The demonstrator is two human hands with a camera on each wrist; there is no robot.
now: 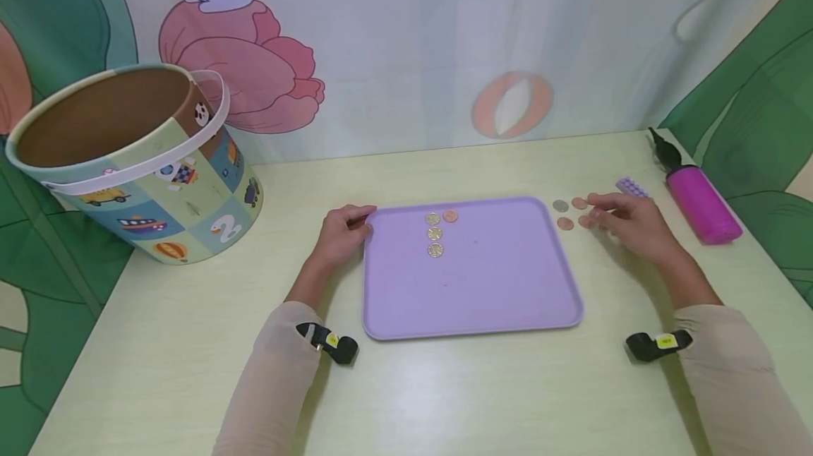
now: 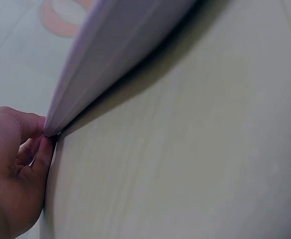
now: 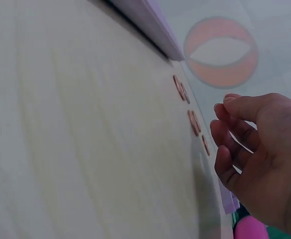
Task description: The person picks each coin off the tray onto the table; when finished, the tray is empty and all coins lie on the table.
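Your left hand (image 1: 339, 236), mid-frame, pinches the upper-left corner of the flat lavender rectangular tray (image 1: 489, 279) between thumb and fingers. Your right hand (image 1: 631, 226), right of frame, hovers, fingers loosely bent, narrow thumb-forefinger gap, holding nothing visible. Counts, left to right: one tray, centre; on its upper part, three round gold-coloured metal coins (image 1: 435, 234) in a column, one round copper-coloured coin (image 1: 450, 216) beside the topmost; right of it, one round silver-coloured coin (image 1: 560, 206), four loose copper-coloured coins (image 3: 178, 87) (right-wrist view).

pale table (image 1: 470, 392), cartoon-printed curtain (image 1: 394, 39) behind
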